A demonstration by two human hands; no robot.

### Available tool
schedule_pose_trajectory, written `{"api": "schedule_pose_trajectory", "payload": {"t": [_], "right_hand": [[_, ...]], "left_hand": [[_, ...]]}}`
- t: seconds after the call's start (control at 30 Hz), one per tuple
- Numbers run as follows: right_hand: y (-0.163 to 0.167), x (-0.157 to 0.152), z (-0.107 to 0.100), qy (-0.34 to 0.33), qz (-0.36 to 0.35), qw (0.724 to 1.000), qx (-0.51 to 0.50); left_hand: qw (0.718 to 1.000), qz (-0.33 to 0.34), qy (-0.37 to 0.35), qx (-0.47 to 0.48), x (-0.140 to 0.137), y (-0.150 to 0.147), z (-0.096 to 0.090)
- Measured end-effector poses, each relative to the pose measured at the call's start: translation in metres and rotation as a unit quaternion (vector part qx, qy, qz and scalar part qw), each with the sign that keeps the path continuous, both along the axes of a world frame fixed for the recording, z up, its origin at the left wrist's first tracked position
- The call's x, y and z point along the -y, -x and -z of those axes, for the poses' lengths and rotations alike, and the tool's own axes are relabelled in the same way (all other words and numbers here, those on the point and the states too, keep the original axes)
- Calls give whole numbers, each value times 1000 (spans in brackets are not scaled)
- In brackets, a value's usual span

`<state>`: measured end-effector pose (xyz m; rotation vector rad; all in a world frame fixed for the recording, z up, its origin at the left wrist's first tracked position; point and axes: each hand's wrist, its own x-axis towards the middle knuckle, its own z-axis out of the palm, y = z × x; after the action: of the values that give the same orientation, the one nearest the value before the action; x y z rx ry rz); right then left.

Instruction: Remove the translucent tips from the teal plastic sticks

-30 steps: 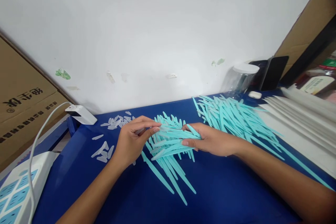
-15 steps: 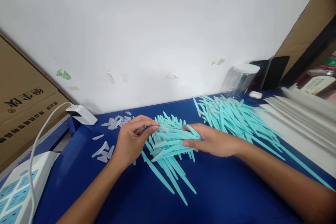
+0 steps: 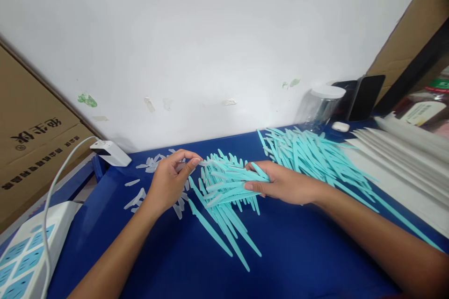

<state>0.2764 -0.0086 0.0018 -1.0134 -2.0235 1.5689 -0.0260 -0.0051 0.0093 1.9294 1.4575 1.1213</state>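
My right hand (image 3: 270, 181) is wrapped round a bundle of slim turquoise sticks (image 3: 231, 181) that look like eyebrow razors. Its thumb presses along the front of the bundle, whose tips point left. At those tips, the thumb and index finger of my left hand (image 3: 171, 178) pinch a small translucent plastic cap (image 3: 203, 162). Whether the cap still sits on a razor is too small to tell. Beneath the bundle lies a pile of more turquoise razors (image 3: 212, 229). Loose translucent caps (image 3: 178, 205) are scattered around and behind my left hand.
A larger heap of turquoise razors (image 3: 312, 156) lies at the back right, beside stacked white envelopes (image 3: 414, 163). A clear jar (image 3: 321, 107) and a phone (image 3: 366, 98) stand behind. A power strip (image 3: 31, 247) and a white device (image 3: 111, 153) are at left.
My left hand has drawn slightly left, away from the bundle, with the pinched cap stretching toward the tips. My right hand stays almost in place.
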Motion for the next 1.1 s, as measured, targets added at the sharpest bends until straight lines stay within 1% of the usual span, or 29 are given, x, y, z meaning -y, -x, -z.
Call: {"api": "schedule_pose_trajectory", "payload": {"t": [0.1,0.2,0.3,0.4,0.47,0.63,0.77,0.93,1.0,1.1], "right_hand": [[0,0,0,3,3,1000,-1],[0,0,0,-1,8,1000,8],[-2,-2,0,-9,9,1000,19],[-4,-3,-1,-23,18,999,30],[-5,-3,-2,-27,21,999,31],[-5,-3,-2,-13,3,1000,17],[-5,-4,0,-7,2,1000,7],[-4,-4,0,-10,1,1000,9],[-3,-4,-1,-8,-1,1000,7],[-3,-4,-1,-4,-9,1000,-1]], "left_hand": [[1000,-5,21,6,0,0,3],[1000,-5,10,-14,-3,5,5],[995,4,6,-101,-7,13,7],[979,21,13,-201,-9,17,9],[972,41,16,-232,-8,14,12],[967,84,14,-241,-6,4,22],[973,82,15,-215,-6,3,27],[982,82,50,-162,-4,3,24],[980,87,51,-174,-2,2,22],[972,81,41,-216,1,-2,20]]}}
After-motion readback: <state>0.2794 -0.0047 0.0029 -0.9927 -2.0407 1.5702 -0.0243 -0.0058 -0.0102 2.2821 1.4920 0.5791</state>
